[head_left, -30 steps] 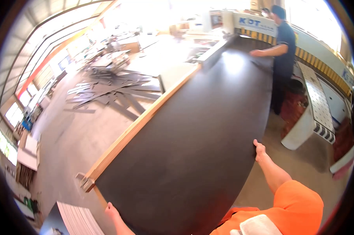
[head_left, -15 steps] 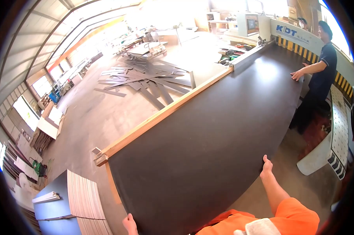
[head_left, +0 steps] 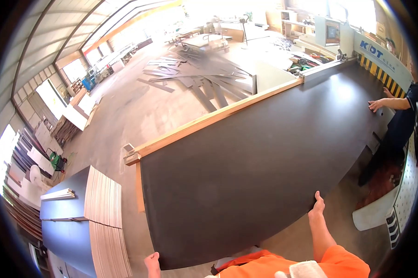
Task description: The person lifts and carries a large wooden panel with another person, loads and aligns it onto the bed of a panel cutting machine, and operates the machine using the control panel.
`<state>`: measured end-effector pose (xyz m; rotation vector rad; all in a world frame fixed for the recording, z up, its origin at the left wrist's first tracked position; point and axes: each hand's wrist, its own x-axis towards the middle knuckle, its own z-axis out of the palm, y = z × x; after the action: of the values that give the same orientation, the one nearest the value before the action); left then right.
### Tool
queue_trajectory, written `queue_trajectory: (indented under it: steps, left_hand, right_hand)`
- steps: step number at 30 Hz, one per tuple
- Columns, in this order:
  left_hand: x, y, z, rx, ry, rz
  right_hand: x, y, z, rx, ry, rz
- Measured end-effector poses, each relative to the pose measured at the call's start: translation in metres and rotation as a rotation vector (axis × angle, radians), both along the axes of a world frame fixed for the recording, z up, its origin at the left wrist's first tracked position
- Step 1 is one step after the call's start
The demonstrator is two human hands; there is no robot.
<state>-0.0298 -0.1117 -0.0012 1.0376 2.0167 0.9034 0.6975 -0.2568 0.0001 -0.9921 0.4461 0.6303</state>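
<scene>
A large dark brown sheet panel [head_left: 246, 176] stretches from in front of me to the machine at the far right. My left hand [head_left: 152, 264] is closed on its near left corner, thumb at the edge. On the near right edge my right hand [head_left: 317, 206] grips the panel with the thumb up; the fingers underneath are hidden. Along the far side, the panel lies against a long wooden rail [head_left: 218, 119]. A co-worker [head_left: 403, 116] in dark clothes stands at the right, one hand [head_left: 376, 105] resting on the panel's edge.
A machine with a KDT sign [head_left: 380, 53] and yellow-black stripes stands at the far right. Stacked blue-topped panels [head_left: 105, 204] sit at the left, with white strips [head_left: 57, 194] on top. Dark offcuts [head_left: 204, 76] lie piled on the floor beyond the rail.
My view has turned, so the surroundings appear farther right. The panel's near left corner now shows beside my left hand. Both hands keep their hold, and the co-worker's hands stay by the panel.
</scene>
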Motion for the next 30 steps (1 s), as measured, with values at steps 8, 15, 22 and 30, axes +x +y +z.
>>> queue_trajectory:
  steps: [8,15,22,30]
  left_hand:
    - [0.002,-0.031,0.025,-0.11,0.123,-0.24]
    - [-0.026,-0.057,0.036,-0.103,-0.111,-0.347]
    - [-0.117,-0.099,-0.008,0.006,-0.067,-0.502]
    - [-0.323,-0.282,-0.219,-0.76,0.086,-0.166]
  right_hand:
    - [-0.075,-0.014,-0.029,0.051,-0.004,0.107]
    - [-0.189,-0.005,-0.034,-0.008,0.042,0.237]
    - [-0.35,0.014,-0.045,-0.017,-0.021,0.4]
    - [-0.483,0.031,-0.007,0.003,0.076,0.637]
